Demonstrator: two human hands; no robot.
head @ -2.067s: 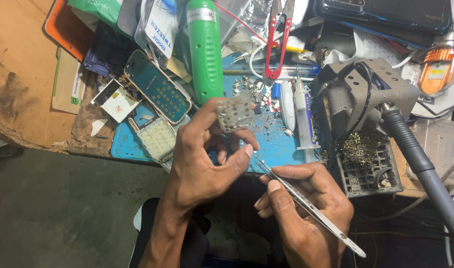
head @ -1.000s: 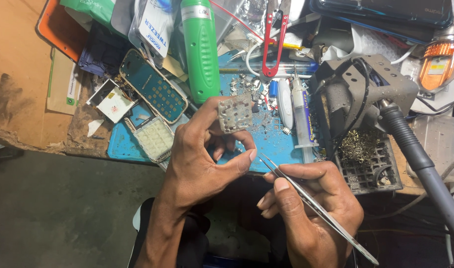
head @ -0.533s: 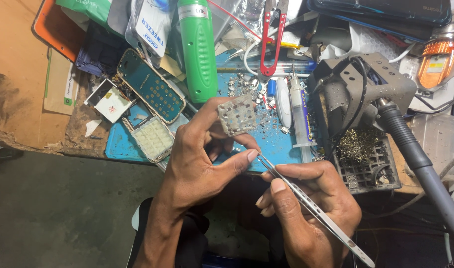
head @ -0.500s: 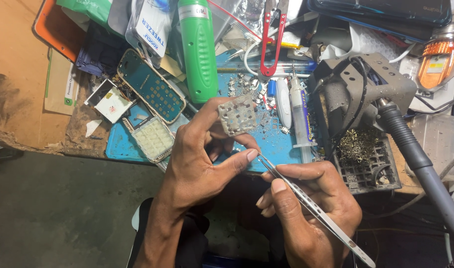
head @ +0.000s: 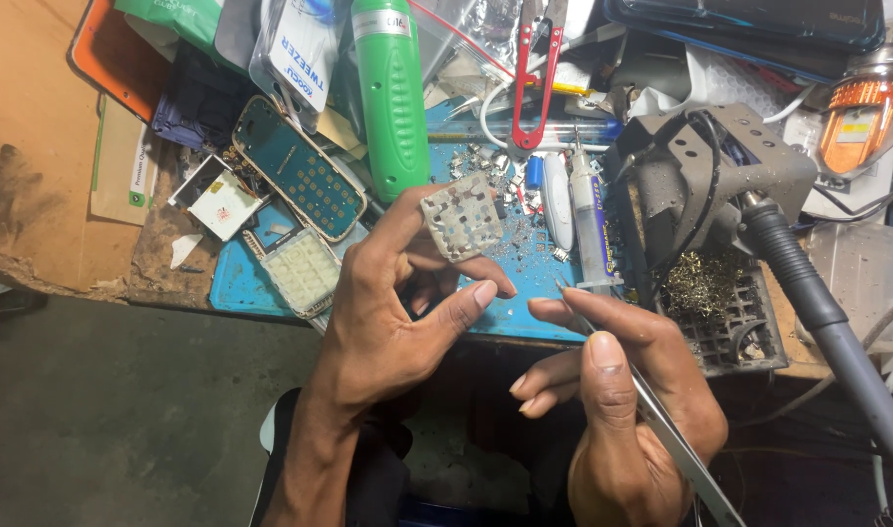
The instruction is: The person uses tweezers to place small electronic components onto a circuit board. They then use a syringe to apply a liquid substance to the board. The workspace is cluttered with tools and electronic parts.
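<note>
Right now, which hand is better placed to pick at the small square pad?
Right, probably. The right hand has the tweezers in its grip, tip up close to the pad. The left hand is occupied holding the pad up between its fingertips.

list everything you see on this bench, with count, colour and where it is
perforated square piece: 1, grey, held up in the left fingertips
tweezers: 1, silver, in the right hand
work mat: 1, blue, bench centre
green cylinder: 1, green, top centre
thread snips: 1, red, top centre
syringe: 1, clear, right of the mat
phone frame: 1, teal, left of the mat
keypad: 1, white, on the mat's left end
hot-air tool stand: 1, grey, right
black grid tray: 1, black, lower right
left hand: 1, centre
right hand: 1, lower right
</note>
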